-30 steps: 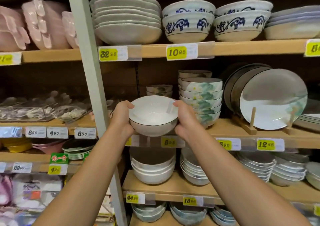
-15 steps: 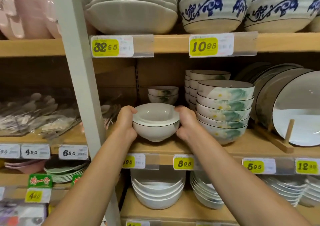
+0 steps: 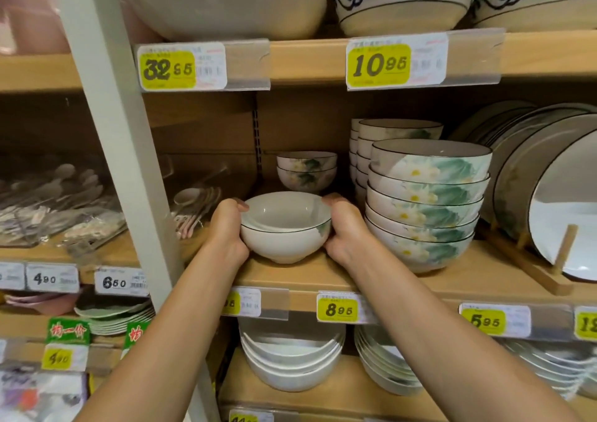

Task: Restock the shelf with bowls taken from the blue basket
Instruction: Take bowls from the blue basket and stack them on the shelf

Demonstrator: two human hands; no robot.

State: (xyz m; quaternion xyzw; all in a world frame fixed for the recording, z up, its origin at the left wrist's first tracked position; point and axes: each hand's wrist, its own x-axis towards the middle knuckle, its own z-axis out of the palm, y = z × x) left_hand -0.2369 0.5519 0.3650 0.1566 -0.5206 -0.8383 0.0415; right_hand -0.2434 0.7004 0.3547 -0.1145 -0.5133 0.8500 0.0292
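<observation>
Step in hand: placement. One white bowl with a dark rim line is held over the front of the middle shelf, in the gap left of the floral stacks. Whether its foot touches the wood cannot be told.

Left hand: curled round the bowl's left wall, thumb on the rim. Right hand: the same on the right wall.

Next move, as judged: the bowl is to be set flat and both grips released outward. Room on the right is tight, since the right hand lies just beside the front stack.

Counts:
- Held bowl: 1
- Small bowls behind it: 2, nested
- Front stack: about 6
- Rear stack: not countable
- Plates on edge: several

The basket is not in view.
</observation>
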